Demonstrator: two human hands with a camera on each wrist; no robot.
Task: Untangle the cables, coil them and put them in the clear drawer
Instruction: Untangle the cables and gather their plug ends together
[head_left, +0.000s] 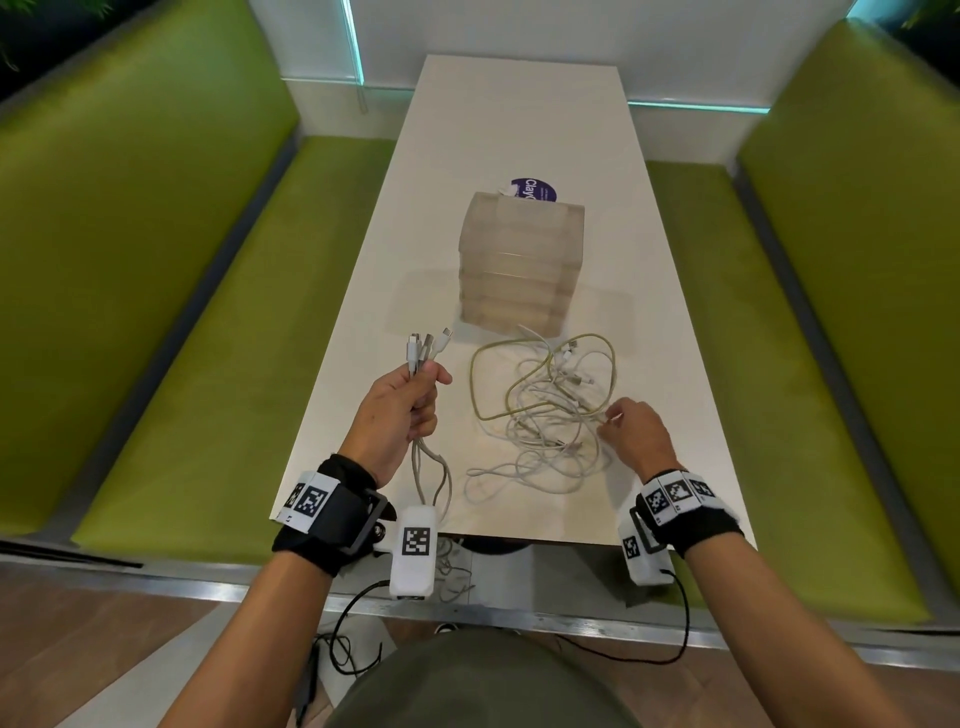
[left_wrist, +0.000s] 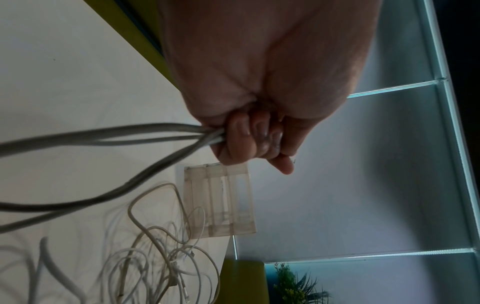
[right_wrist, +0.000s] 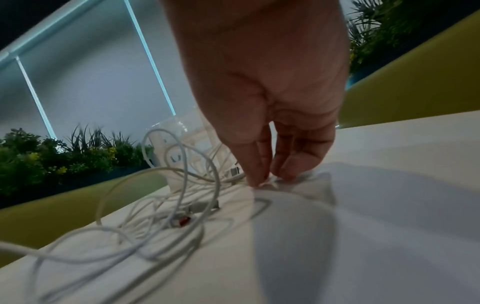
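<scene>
A tangle of white cables lies on the white table, with a yellow-green cable looped through it. Just behind it stands the clear drawer unit, all its drawers shut. My left hand is raised left of the tangle and grips a bundle of three grey-white cables; their connectors stick up above the fist. In the left wrist view the left hand is curled round these cables. My right hand pinches a white strand at the tangle's right edge; the right wrist view shows its fingertips down at the tabletop.
A round purple label lies behind the drawer unit. Green benches flank the table on both sides. The held cables hang down over the table's front edge near my left wrist. Plants line the wall behind the benches.
</scene>
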